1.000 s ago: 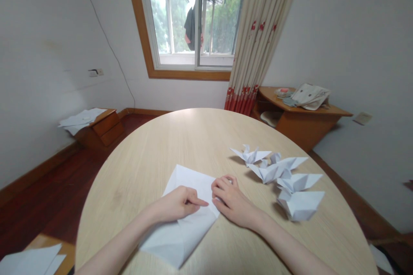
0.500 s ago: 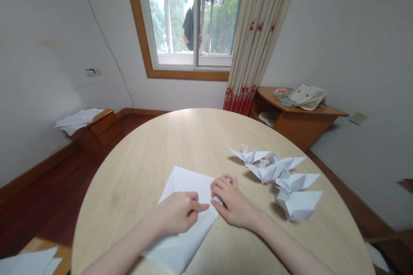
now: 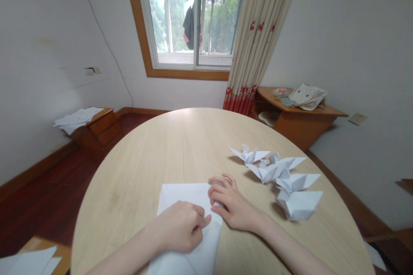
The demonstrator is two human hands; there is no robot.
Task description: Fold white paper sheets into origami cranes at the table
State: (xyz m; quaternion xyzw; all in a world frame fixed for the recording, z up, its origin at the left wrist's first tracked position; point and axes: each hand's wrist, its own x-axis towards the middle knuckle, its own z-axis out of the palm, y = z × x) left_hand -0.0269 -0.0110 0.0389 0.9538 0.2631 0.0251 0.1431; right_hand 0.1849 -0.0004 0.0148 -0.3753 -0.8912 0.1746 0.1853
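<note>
White, creased, flat paper sheet (image 3: 183,193) lies on the round, pale wood-grain tabletop (image 3: 161,150), near edge running out of view. From where I stand: left hand (image 3: 180,225) rests low across the sheet, back of hand up, forearm coming in from the sheet's near left side. Most of its fingers are curled under, one pointing out and touching the paper; can't tell if anything is pinched beneath. Right hand (image 3: 230,202) is arched over the sheet's right edge, forearm slanting in from near right. Its fingers are bent, slightly parted, tips at the paper, thumb a narrow gap off; can't tell whether they grip the edge. White folded-paper birds (image 3: 300,206) cluster right of the sheet, well apart from it.
</note>
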